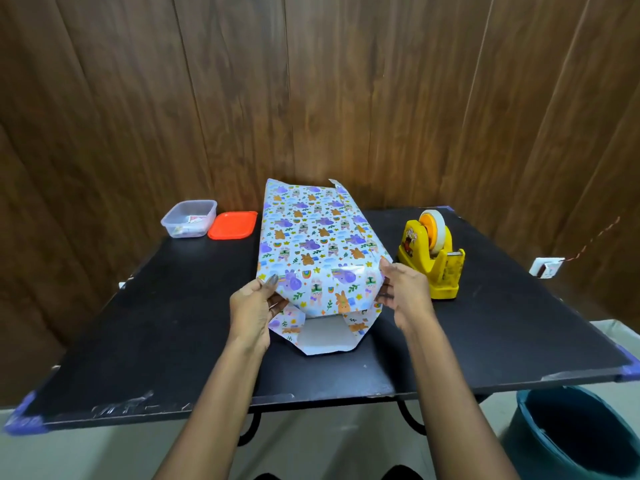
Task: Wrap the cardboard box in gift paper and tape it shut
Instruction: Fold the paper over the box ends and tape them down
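Note:
The box lies lengthwise in the middle of the black table, covered in white gift paper with purple and orange animal prints. At its near end the top flap is folded down and the bottom flap lies flat on the table, white side up. My left hand pinches the paper at the near left corner, thumb on top. My right hand grips the near right corner with its fingers tucked into the side fold. The far end's paper stands loose.
A yellow tape dispenser with a roll of tape stands right of the box. A clear plastic container and its orange lid sit at the back left. A teal bucket stands on the floor, lower right.

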The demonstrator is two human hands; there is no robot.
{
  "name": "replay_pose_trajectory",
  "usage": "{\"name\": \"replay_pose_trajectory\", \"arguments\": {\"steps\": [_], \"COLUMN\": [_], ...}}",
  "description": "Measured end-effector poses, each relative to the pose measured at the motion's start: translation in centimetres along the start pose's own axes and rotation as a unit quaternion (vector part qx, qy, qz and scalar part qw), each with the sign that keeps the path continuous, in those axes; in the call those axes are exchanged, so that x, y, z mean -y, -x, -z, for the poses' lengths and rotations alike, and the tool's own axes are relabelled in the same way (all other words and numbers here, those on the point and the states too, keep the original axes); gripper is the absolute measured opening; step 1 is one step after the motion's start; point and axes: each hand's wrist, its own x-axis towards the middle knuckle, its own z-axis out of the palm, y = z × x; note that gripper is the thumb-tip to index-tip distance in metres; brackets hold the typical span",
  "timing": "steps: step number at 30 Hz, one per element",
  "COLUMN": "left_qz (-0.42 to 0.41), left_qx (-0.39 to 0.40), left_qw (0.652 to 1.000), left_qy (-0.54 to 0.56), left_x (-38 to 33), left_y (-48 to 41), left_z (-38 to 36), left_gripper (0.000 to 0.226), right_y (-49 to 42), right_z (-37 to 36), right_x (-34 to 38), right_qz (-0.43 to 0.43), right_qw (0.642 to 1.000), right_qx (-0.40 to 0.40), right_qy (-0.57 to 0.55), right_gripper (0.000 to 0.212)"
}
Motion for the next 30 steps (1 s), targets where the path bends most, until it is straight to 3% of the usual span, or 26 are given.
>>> {"name": "replay_pose_trajectory", "arguments": {"steps": [5, 11, 17, 23, 30], "left_qz": [-0.05, -0.035, -0.037, -0.032, -0.017], "left_qx": [-0.02, -0.014, -0.069, -0.065, -0.056], "left_qw": [0.998, 0.999, 0.997, 0.997, 0.998], "left_qy": [-0.019, 0.013, 0.021, 0.019, 0.038], "left_x": [1.2, 1.2, 0.0, -0.1, 0.6], "left_y": [0.2, 0.2, -0.1, -0.3, -0.3], "left_z": [-0.2, -0.5, -0.6, -0.4, -1.1], "left_gripper": [0.021, 0.022, 0.028, 0.03, 0.016], "right_y": [0.1, -0.7, -0.7, -2.0, -1.8], "right_z": [-0.1, -0.7, -0.9, -1.6, -0.7], "right_x": [-1.5, -1.1, -1.1, -0.5, -0.8], "right_qz": [0.035, 0.016, 0.034, 0.033, 0.044], "right_qw": [0.999, 0.999, 0.999, 0.996, 0.998], "right_qx": [-0.01, -0.029, -0.015, -0.079, 0.006], "right_qy": [-0.006, -0.001, -0.007, 0.014, 0.041], "right_gripper": [0.027, 0.026, 0.025, 0.03, 0.031]}}
